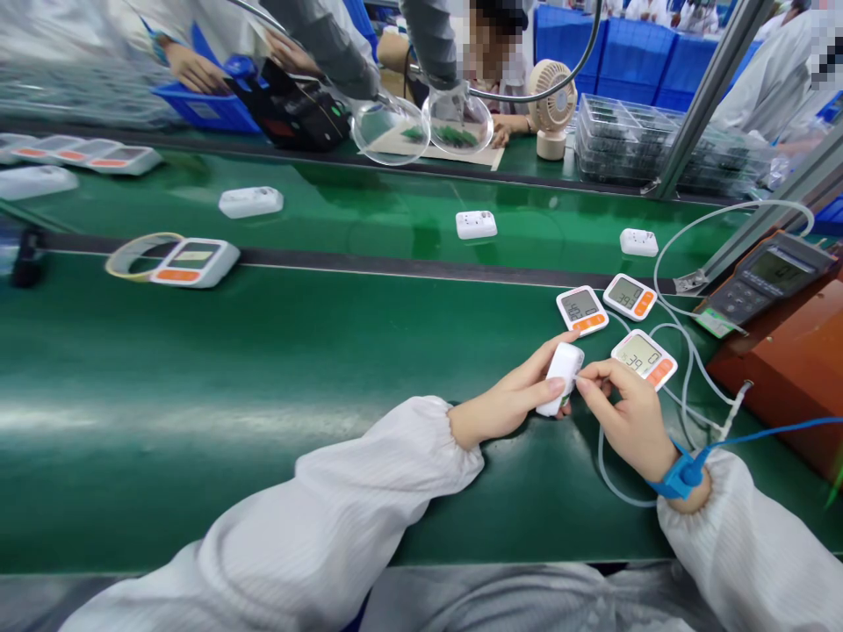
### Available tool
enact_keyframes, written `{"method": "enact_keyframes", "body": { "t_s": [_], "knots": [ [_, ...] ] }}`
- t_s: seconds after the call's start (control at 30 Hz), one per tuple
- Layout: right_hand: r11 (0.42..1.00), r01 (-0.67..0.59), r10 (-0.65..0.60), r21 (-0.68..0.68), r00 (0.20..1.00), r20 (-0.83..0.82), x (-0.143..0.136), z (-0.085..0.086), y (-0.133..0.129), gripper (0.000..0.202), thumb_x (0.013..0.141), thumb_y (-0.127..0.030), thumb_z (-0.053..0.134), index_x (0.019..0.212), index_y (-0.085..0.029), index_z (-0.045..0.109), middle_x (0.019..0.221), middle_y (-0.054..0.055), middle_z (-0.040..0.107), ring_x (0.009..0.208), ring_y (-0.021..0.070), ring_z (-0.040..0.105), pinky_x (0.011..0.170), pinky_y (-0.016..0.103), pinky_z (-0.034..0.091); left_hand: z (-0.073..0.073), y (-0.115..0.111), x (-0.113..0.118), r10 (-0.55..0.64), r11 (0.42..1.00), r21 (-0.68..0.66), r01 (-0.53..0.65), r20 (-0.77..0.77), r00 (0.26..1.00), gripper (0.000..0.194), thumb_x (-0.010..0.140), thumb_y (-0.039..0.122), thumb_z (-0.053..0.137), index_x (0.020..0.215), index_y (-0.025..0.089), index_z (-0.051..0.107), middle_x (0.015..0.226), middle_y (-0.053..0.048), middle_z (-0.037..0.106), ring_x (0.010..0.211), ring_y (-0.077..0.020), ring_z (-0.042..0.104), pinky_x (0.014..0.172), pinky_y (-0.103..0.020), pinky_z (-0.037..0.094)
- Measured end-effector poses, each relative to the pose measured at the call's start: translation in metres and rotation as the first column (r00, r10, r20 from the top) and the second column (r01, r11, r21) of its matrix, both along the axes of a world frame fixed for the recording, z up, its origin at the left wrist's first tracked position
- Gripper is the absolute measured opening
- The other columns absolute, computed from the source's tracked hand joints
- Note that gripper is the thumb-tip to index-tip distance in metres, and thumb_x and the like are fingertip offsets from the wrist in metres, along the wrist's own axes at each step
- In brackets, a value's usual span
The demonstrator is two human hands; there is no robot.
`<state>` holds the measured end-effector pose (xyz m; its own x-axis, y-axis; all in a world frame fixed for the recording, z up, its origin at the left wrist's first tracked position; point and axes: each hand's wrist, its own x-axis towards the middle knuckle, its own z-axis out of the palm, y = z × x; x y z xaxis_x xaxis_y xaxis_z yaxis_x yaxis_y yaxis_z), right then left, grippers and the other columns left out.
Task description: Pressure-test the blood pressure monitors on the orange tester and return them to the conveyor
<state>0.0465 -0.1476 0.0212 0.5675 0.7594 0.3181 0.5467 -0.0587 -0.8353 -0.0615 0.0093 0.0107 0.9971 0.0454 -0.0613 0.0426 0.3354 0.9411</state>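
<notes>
From above the lap (pixel 527 601), the head view faces forward and down, left hand (pixel 507 399) and right hand (pixel 629 417) near, fan (pixel 551 98) far

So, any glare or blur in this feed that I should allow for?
Head view, left: pale glare across the glossy green tabletop; head view, upper left: blur smears the translucent plastic stack; head view, right of centre: the left hand, right hand and white rounded plastic device look reasonably sharp.

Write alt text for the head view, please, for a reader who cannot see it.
A person's left hand holds a small white device above a green work surface, while the right hand, wearing a blue wrist strap, pinches at its side. Nearby are three white digital monitors with orange buttons, pale tubing and a digital meter.
</notes>
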Motion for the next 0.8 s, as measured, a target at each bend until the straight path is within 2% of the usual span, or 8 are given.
{"method": "enact_keyframes", "body": {
  "t_s": [0.5,0.8],
  "knots": [
    [1.0,-0.014,0.013,0.01,0.996,0.086,0.0002,0.0002,-0.0005,0.013,0.095,-0.022,0.055,0.083,-0.021,0.061,0.075,0.0,0.061,0.065,0.0132,0.054,0.062,0.027,0.046,0.0006,-0.0011,0.0012,-0.029,0.999,-0.019,0.03,0.022,0.999,0.071,0.086,0.045,0.069,0.147,0.031,0.036,0.109,-0.005,0.053,0.087,-0.0171,0.054,0.079,-0.029,0.047],
    [0.998,-0.007,-0.007,0.066,0.976,0.218,-0.0029,0.0026,0.0007,0.013,0.091,-0.016,0.057,0.08,-0.022,0.06,0.072,-0.001,0.062,0.067,0.0143,0.057,0.063,0.028,0.045,0.002,-0.0014,-0.0013,-0.024,0.998,0.057,0.022,0.035,0.999,0.068,0.087,0.045,0.068,0.145,0.03,0.038,0.107,-0.004,0.052,0.086,-0.0158,0.05,0.078,-0.027,0.046]
  ]
}}
